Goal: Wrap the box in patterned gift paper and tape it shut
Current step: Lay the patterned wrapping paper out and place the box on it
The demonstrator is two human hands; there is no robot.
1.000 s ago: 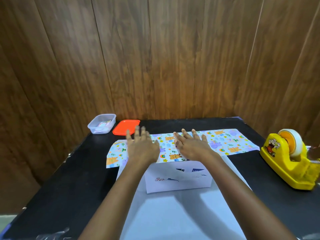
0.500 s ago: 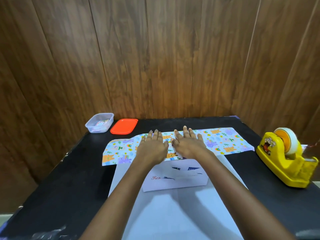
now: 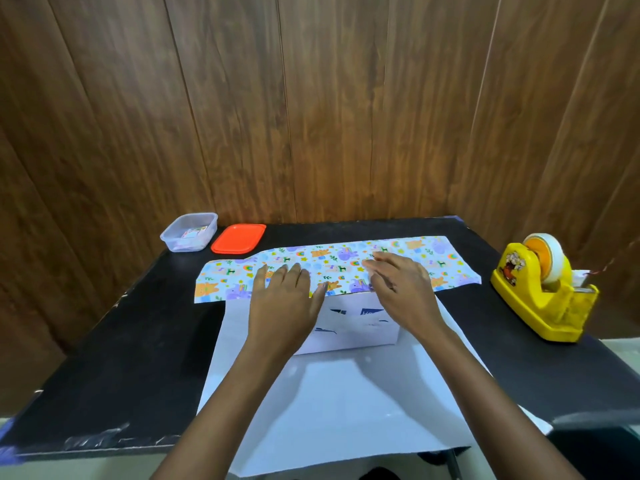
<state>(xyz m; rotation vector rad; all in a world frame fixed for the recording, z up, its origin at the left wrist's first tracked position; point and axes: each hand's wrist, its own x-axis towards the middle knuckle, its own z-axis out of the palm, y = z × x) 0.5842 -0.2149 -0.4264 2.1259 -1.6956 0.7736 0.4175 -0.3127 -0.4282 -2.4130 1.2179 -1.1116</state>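
A white box [image 3: 360, 327] stands on the white underside of the gift paper [image 3: 346, 403] in the middle of the black table. The paper's far flap [image 3: 332, 261], printed with cartoon animals, is folded over the box's top. My left hand [image 3: 284, 299] lies flat with straight fingers on the flap at the box's left part. My right hand [image 3: 398, 285] presses flat on the flap at the box's right part. The box's top is hidden under the flap and the hands.
A yellow tape dispenser [image 3: 540, 292] with a roll of tape stands at the right edge of the black table [image 3: 138, 341]. A clear plastic tub [image 3: 188, 232] and its orange lid [image 3: 239, 239] sit at the far left. Wooden panelling closes the back.
Both hands came down from hovering onto the patterned flap, first close together at the middle, then slid apart, the left leftward and the right rightward.
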